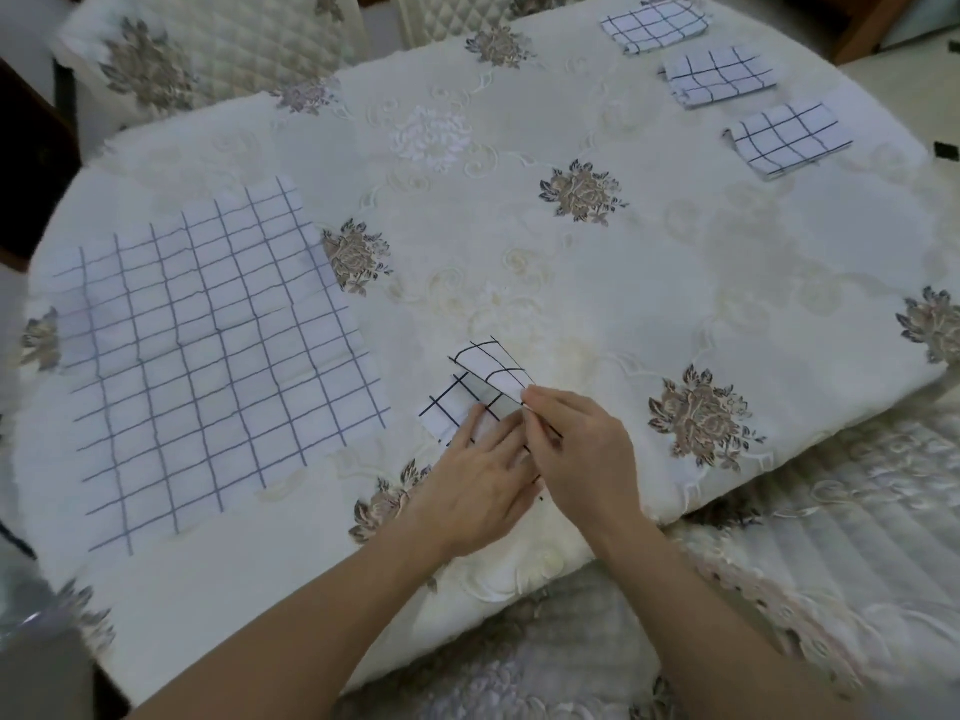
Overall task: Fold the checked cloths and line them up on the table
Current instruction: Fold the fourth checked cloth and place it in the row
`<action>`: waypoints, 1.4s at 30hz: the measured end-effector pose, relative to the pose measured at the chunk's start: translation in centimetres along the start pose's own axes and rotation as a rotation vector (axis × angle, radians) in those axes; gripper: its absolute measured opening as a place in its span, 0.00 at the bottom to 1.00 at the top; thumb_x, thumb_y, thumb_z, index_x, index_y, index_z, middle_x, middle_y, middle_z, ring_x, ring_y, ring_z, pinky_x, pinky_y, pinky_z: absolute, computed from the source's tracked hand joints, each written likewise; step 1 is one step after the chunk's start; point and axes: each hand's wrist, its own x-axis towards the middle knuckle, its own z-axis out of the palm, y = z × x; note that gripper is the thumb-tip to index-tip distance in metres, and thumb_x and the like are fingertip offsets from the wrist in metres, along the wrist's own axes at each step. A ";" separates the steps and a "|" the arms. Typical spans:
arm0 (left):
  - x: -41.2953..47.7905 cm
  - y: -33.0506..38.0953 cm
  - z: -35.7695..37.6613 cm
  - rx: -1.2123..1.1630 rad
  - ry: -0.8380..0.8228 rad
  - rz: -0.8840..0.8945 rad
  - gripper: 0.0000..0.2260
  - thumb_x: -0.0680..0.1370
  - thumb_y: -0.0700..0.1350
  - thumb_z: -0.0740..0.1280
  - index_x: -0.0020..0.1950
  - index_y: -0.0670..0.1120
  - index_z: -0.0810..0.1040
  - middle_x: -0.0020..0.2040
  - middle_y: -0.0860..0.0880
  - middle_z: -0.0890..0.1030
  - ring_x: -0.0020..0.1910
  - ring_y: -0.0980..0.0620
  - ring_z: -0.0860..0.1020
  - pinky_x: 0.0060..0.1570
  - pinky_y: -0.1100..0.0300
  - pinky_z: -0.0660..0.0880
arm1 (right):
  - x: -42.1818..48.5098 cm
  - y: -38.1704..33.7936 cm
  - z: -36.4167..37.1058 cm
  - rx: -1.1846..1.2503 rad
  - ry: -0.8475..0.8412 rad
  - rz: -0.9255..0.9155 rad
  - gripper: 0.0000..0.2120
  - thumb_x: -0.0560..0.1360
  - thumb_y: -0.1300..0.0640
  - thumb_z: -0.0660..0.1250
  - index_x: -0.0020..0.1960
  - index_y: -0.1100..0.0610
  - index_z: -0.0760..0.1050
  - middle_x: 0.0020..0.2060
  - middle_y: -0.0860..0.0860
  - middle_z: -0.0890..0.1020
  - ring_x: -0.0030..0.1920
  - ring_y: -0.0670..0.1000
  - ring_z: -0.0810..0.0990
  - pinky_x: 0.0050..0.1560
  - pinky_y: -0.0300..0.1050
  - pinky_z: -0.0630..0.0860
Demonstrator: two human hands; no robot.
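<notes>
A small, partly folded checked cloth [470, 394] lies near the table's front edge. My left hand [478, 475] presses flat on its lower part with straight fingers. My right hand [576, 449] pinches the cloth's upper flap at its edge, and the flap curls up off the table. A large checked cloth [208, 350] lies spread flat to the left. Three folded checked cloths sit in a row at the far right: one at the back [655, 24], one in the middle [719, 75] and one nearest [789, 137].
The table [519, 241] carries a cream embroidered cover with brown flower motifs. Padded chairs [208, 49] stand behind it on the left. A quilted seat cover [831, 537] lies past the table's front right edge.
</notes>
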 end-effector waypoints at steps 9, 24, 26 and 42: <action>-8.2 -0.7 1.0 0.055 -0.089 -0.200 0.26 0.84 0.59 0.50 0.79 0.49 0.61 0.79 0.46 0.61 0.78 0.47 0.59 0.73 0.41 0.62 | -2.0 -0.1 2.3 -0.066 0.073 -0.106 0.10 0.77 0.56 0.68 0.56 0.54 0.85 0.53 0.48 0.86 0.55 0.49 0.83 0.54 0.44 0.80; -8.5 -0.7 1.6 0.041 -0.141 -0.226 0.27 0.84 0.60 0.46 0.81 0.50 0.57 0.81 0.48 0.57 0.80 0.50 0.52 0.76 0.41 0.54 | -6.7 1.9 5.0 -0.160 -0.018 -0.276 0.14 0.79 0.54 0.63 0.59 0.55 0.83 0.58 0.46 0.84 0.65 0.56 0.78 0.62 0.45 0.76; -8.5 -0.7 1.5 0.034 -0.141 -0.221 0.27 0.84 0.60 0.46 0.81 0.50 0.57 0.81 0.48 0.57 0.80 0.50 0.52 0.76 0.41 0.54 | -6.7 2.0 5.1 -0.184 -0.026 -0.289 0.13 0.79 0.54 0.64 0.59 0.54 0.84 0.58 0.46 0.84 0.65 0.56 0.78 0.61 0.45 0.77; -2.9 -2.7 0.1 -0.071 -0.039 -0.482 0.28 0.84 0.59 0.43 0.82 0.50 0.43 0.81 0.50 0.38 0.80 0.51 0.39 0.78 0.47 0.43 | -6.7 1.4 4.9 -0.270 -0.160 -0.305 0.17 0.81 0.51 0.63 0.66 0.57 0.79 0.63 0.49 0.82 0.67 0.56 0.76 0.69 0.52 0.70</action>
